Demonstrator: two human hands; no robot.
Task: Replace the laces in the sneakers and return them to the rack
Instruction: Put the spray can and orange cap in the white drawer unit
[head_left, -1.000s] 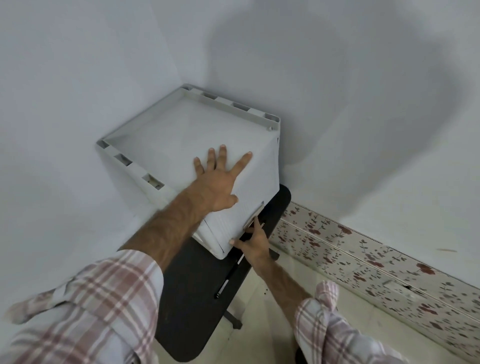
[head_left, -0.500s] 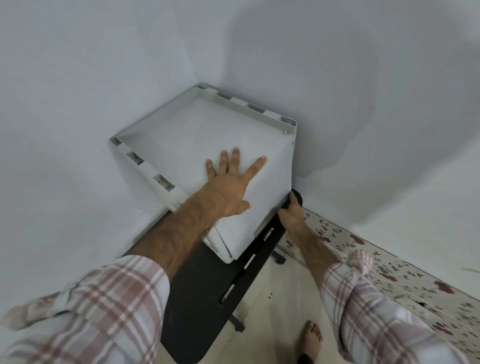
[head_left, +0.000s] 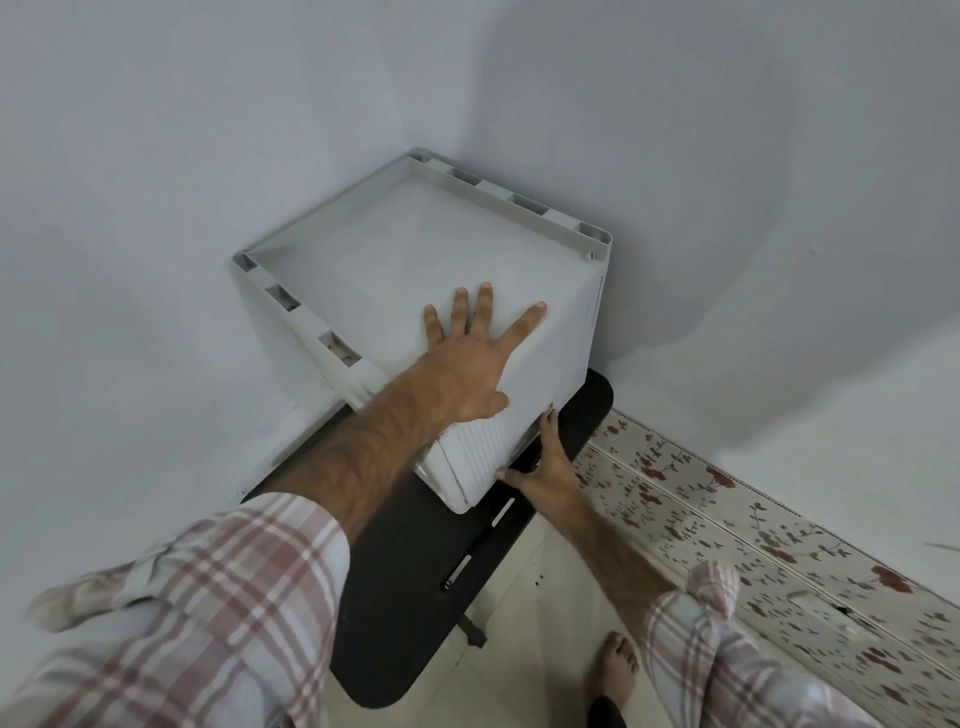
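The rack (head_left: 426, 291) (a pale plastic box, no sneakers visible) is set on a dark table (head_left: 415, 582) in the wall corner; it is steadied from above by the left hand (head_left: 467, 364), fingers spread flat, presumably against sliding; its lower front edge is gripped by the right hand (head_left: 545, 467), arm extended downward.

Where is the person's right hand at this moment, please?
In the head view, the right hand is low, right of centre, at the bottom front corner of the white plastic cabinet, just above the black table it stands on.
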